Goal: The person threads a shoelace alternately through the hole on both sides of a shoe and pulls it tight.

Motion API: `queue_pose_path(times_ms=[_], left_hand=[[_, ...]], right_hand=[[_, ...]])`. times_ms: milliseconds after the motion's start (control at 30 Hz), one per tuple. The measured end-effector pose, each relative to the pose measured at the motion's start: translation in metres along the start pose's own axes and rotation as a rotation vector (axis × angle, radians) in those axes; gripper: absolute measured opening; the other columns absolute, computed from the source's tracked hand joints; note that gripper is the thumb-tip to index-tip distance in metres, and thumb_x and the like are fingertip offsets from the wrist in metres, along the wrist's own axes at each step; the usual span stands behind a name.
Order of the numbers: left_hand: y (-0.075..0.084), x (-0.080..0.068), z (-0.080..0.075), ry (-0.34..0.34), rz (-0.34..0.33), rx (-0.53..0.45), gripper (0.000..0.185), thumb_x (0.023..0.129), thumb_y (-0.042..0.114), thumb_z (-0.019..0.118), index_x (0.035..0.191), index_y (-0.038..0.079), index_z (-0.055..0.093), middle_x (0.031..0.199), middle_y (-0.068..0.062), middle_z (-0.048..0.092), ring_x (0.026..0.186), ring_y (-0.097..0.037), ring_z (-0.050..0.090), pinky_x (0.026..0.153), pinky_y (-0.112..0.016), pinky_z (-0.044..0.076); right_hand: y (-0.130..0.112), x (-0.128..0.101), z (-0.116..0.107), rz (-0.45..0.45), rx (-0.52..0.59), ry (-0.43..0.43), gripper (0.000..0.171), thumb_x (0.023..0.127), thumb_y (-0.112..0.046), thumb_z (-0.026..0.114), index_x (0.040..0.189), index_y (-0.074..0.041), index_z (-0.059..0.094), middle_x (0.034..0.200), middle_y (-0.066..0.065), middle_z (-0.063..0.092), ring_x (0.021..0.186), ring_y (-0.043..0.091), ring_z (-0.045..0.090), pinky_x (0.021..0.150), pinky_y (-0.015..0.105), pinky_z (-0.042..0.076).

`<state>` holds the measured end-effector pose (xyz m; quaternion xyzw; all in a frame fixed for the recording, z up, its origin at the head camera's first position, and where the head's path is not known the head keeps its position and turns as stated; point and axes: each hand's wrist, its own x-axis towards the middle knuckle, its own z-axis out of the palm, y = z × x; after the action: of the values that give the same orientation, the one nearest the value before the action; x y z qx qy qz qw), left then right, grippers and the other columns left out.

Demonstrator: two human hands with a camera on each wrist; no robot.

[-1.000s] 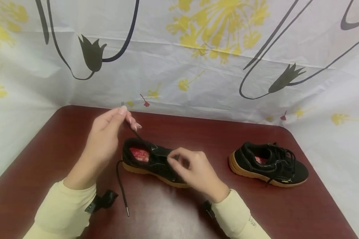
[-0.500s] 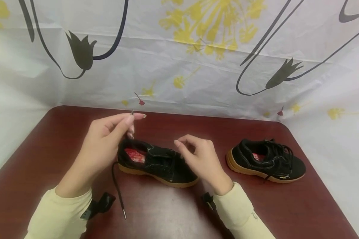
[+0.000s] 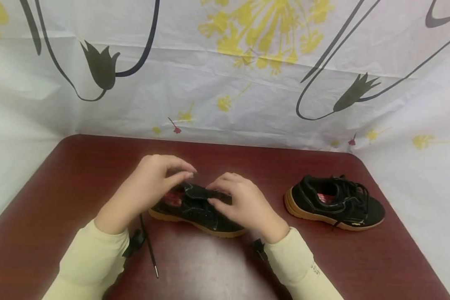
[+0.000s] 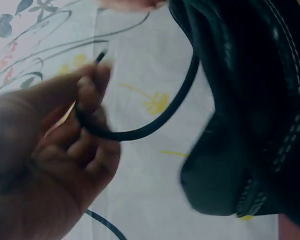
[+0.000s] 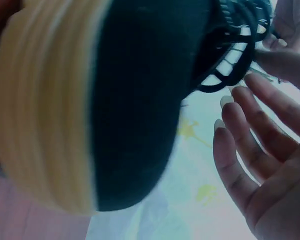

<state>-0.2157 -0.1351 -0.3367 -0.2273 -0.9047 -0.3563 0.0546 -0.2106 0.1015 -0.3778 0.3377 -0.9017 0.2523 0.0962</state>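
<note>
A black shoe (image 3: 213, 223) with a tan sole and a red patterned insole lies with its toe to the right. Above its opening, my left hand (image 3: 150, 179) pinches one end of a dark shoelace (image 4: 135, 134), whose tip pokes past the fingertips. The lace bends in a loop from that hand to the shoe. My right hand (image 3: 243, 204) is over the shoe's front, thumb and index finger beside the lacing (image 5: 242, 45), the other fingers loosely bent. Whether its fingertips touch the lacing I cannot tell. The hands partly hide the eyelets in the head view.
A second black shoe (image 3: 337, 204), laced, stands on the right of the dark red table (image 3: 303, 266). The first shoe's other lace end (image 3: 150, 250) trails toward the front on the left. A patterned white sheet (image 3: 247, 104) hangs behind the table.
My left hand has come down and to the right with the lace end, close over the shoe. My right hand drew back from the shoe, then moved left to its lacing again.
</note>
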Motion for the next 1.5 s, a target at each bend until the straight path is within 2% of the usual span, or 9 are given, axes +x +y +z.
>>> queue_pose_path(times_ms=[133,233,367,500,600,800,1000,1200,1500], left_hand=[[-0.012,0.003,0.007,-0.136,0.09,0.022,0.015,0.096,0.01,0.068,0.105,0.013,0.08,0.1,-0.001,0.078,0.093,-0.016,0.071,0.086,-0.04,0.058],[-0.017,0.004,0.011,-0.162,0.131,0.021,0.015,0.095,0.009,0.069,0.103,0.014,0.08,0.098,0.001,0.077,0.09,-0.013,0.069,0.083,-0.035,0.058],[-0.02,0.007,0.012,-0.205,0.069,-0.046,0.016,0.094,0.009,0.071,0.107,0.013,0.079,0.098,-0.001,0.077,0.076,-0.01,0.069,0.072,-0.029,0.057],[-0.022,0.01,0.014,-0.258,-0.008,-0.085,0.024,0.093,0.009,0.072,0.116,0.013,0.074,0.102,-0.004,0.078,0.076,-0.01,0.071,0.07,-0.028,0.058],[-0.023,0.012,0.018,-0.24,0.024,-0.042,0.02,0.092,0.01,0.073,0.111,0.013,0.077,0.099,0.0,0.079,0.085,-0.009,0.072,0.076,-0.031,0.058],[-0.031,0.012,0.022,-0.185,0.139,0.026,0.012,0.092,0.008,0.072,0.099,0.012,0.081,0.094,0.001,0.078,0.088,-0.013,0.071,0.081,-0.035,0.059],[-0.036,0.015,0.023,-0.252,0.128,0.005,0.018,0.099,0.007,0.064,0.106,0.013,0.078,0.101,-0.001,0.075,0.085,-0.012,0.067,0.082,-0.033,0.057],[-0.042,0.016,0.017,-0.235,0.146,0.017,0.016,0.098,0.008,0.064,0.104,0.013,0.078,0.101,0.0,0.074,0.096,-0.015,0.067,0.089,-0.039,0.056],[-0.035,0.022,0.026,-0.276,0.187,0.094,0.016,0.099,0.006,0.061,0.106,0.008,0.076,0.104,-0.005,0.073,0.099,-0.021,0.066,0.093,-0.041,0.055]], right_hand=[[0.002,-0.001,0.009,-0.039,-0.107,-0.019,0.024,0.087,-0.023,0.08,0.111,-0.02,0.075,0.111,-0.008,0.072,0.106,0.009,0.066,0.088,0.031,0.057],[0.002,-0.001,0.016,-0.06,-0.151,0.004,0.023,0.087,-0.021,0.08,0.11,-0.02,0.076,0.109,-0.008,0.073,0.104,0.009,0.067,0.084,0.029,0.058],[0.003,0.0,0.021,-0.093,-0.195,0.033,0.022,0.088,-0.019,0.079,0.11,-0.021,0.078,0.108,-0.008,0.075,0.1,0.009,0.066,0.078,0.028,0.058],[0.005,-0.001,0.023,-0.121,-0.203,0.058,0.022,0.089,-0.016,0.078,0.11,-0.021,0.079,0.108,-0.008,0.076,0.098,0.009,0.065,0.075,0.026,0.058],[0.007,-0.002,0.024,-0.141,-0.176,0.096,0.022,0.089,-0.013,0.077,0.11,-0.02,0.08,0.106,-0.009,0.077,0.096,0.009,0.065,0.075,0.025,0.058],[0.01,-0.001,0.026,-0.159,-0.116,0.16,0.017,0.089,-0.014,0.078,0.106,-0.019,0.08,0.101,-0.009,0.079,0.091,0.007,0.066,0.076,0.025,0.057],[0.011,0.002,0.026,-0.1,-0.09,0.172,0.014,0.09,-0.017,0.077,0.103,-0.022,0.08,0.096,-0.01,0.078,0.089,0.007,0.067,0.077,0.026,0.057],[0.01,0.005,0.026,-0.085,-0.079,0.168,0.012,0.09,-0.015,0.078,0.101,-0.02,0.079,0.093,-0.009,0.078,0.088,0.009,0.066,0.076,0.027,0.057],[0.01,0.003,0.026,-0.043,-0.082,0.177,0.011,0.087,-0.018,0.081,0.098,-0.018,0.081,0.091,-0.006,0.079,0.088,0.01,0.071,0.077,0.028,0.058]])
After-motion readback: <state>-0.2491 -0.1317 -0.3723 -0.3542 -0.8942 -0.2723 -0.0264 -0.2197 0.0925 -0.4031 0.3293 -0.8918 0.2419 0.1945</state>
